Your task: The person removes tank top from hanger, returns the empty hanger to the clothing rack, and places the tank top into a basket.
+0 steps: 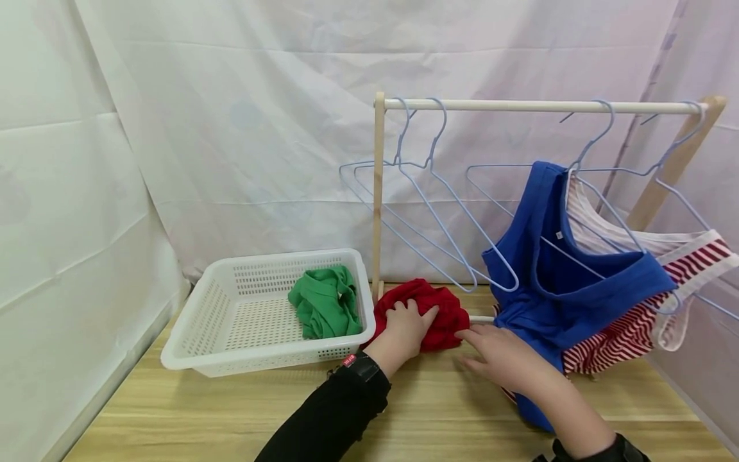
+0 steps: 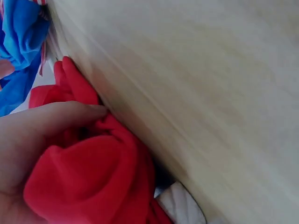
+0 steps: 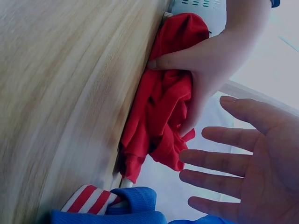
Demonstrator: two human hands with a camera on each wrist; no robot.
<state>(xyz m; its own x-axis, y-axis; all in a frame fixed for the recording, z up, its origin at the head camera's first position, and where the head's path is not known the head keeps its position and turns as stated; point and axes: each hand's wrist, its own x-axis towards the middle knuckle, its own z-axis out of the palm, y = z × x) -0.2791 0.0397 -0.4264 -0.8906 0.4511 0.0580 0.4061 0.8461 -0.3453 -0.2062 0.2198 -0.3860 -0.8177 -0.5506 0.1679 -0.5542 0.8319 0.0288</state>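
A crumpled red garment (image 1: 447, 321) lies on the table beside the white basket. My left hand (image 1: 406, 330) grips it from above, thumb on one side and fingers on the other; the left wrist view shows the thumb pressed into the red cloth (image 2: 88, 172). Just right of the bundle is my right hand (image 1: 501, 356), its fingers spread and straight. In the right wrist view, that hand (image 3: 243, 163) holds nothing and stays a little apart from the red cloth (image 3: 161, 107). A blue sleeveless top (image 1: 537, 308) hangs on a hanger close behind the right hand.
The white basket (image 1: 196, 321) at left holds a green garment (image 1: 329, 301). Two bare blue hangers (image 1: 433, 218) hang from the rack's rail (image 1: 491, 106) above the red bundle. A red-and-white striped garment (image 1: 626, 340) hangs behind the blue top. The rack's wooden post (image 1: 378, 192) rises beside the basket.
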